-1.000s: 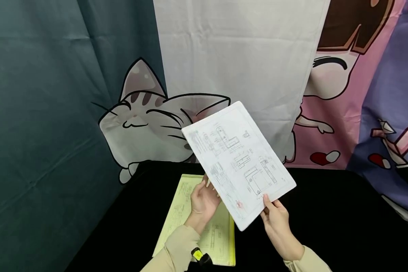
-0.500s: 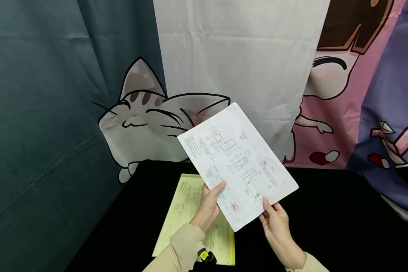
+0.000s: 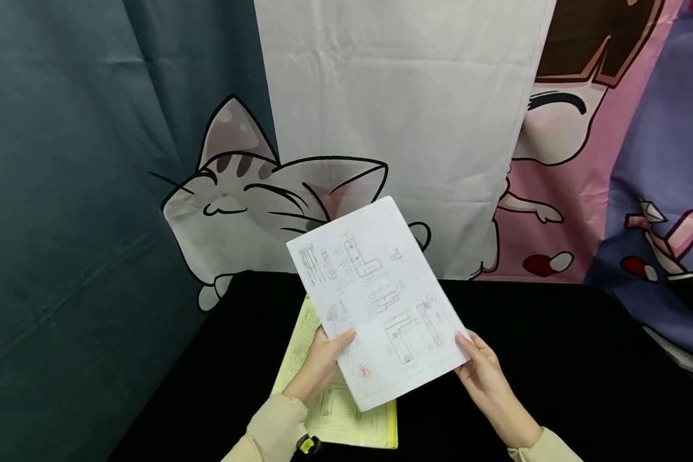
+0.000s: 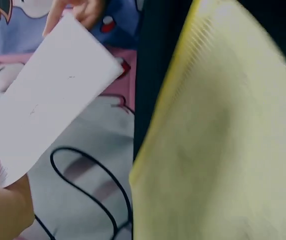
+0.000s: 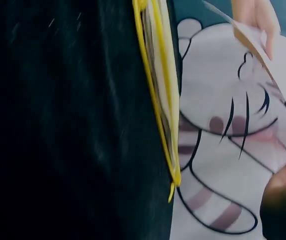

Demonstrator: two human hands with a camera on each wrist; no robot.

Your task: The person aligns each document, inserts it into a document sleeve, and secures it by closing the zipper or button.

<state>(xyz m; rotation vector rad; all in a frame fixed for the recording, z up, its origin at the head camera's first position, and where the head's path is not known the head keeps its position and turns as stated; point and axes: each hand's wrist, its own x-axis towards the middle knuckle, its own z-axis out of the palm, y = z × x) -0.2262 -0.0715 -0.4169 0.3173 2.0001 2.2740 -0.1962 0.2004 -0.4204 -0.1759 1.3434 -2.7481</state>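
Observation:
White paper [image 3: 381,327] printed with technical drawings and a red stamp is held up, tilted, in the head view. My left hand [image 3: 314,366] grips its left edge, thumb over the printed face. The right hand [image 3: 487,382] pinches the lower right corner. Beneath lies a yellow zip document pouch [image 3: 364,427], drawings showing through, partly hidden by paper and left arm. In the left wrist view, the pouch [image 4: 208,140] looms beside the paper [image 4: 58,90]. The right wrist view shows the pouch's zipped edge [image 5: 158,95], with its zipper parted and contents visible.
A black cloth [image 3: 531,359] covers the table. Behind it hangs a curtain [image 3: 404,96] printed with a cartoon cat and figures. A black device with a yellow mark [image 3: 308,444] sits at the left wrist.
My left hand has gone from open beside the paper to gripping its left edge. The paper has moved down and left, and the right hand's hold has shifted toward the lower right corner.

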